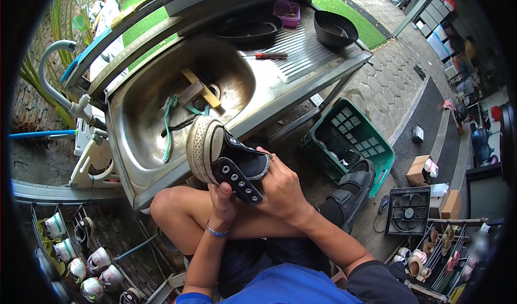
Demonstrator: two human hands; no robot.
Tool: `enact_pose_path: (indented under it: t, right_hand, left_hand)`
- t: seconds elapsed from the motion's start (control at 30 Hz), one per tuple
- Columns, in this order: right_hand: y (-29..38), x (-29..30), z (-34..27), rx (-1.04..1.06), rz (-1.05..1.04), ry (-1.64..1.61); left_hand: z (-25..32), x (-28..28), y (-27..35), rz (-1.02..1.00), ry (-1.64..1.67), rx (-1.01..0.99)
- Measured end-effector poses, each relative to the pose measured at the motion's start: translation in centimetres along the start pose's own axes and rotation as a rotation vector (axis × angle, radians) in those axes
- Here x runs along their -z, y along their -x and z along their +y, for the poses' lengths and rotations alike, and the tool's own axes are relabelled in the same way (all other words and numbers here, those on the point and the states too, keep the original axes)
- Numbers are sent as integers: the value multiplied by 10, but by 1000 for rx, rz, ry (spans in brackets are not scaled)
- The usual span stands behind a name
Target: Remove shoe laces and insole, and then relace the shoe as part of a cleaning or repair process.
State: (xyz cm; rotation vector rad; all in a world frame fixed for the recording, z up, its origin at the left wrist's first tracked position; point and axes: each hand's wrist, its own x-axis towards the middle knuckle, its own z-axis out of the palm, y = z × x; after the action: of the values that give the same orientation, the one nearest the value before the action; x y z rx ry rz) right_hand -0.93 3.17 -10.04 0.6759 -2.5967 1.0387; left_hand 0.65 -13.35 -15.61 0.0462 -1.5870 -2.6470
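Note:
Above my lap I hold a dark canvas sneaker (238,162) with metal eyelets, no lace in them, and a dirty off-white rubber toe and sole. My left hand (222,205) grips the shoe from below, thumb along the eyelet side. At the collar and tongue end, my right hand (284,186) is closed on the upper; its fingertips are partly hidden by the shoe. Just beyond the toe is a stainless steel sink (133,136). In its basin lie a yellow-backed brush (206,89), a wooden block or brush (190,94) and a green cord (166,130).
A red-handled tool (271,55) rests on the drainboard near a black basin (335,29), an oval black tub (248,27) and a purple basket (287,15). A green crate (383,158) stands right of my sandalled foot. Shoe racks (117,267) flank me; a faucet (56,77) rises at left.

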Motion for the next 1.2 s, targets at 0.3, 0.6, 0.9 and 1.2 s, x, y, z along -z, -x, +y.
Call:
enact_pose_path:
  t: [0.3, 0.6, 0.9, 1.2]
  right_hand:
    - [-6, 15, -9, 74, 22, 70]
    - [-4, 16, -16, 31, -27, 224]
    - [0, 3, -6, -134, -25, 177]
    - [-5, 2, -4, 19, -140, 139]
  left_hand:
    - [-4, -7, -16, 76, 59, -63]
    - [17, -24, -17, 142, 43, -124]
    - [-7, -8, -19, 204, -121, -245]
    - [16, -10, -28, 266, -230, -415]
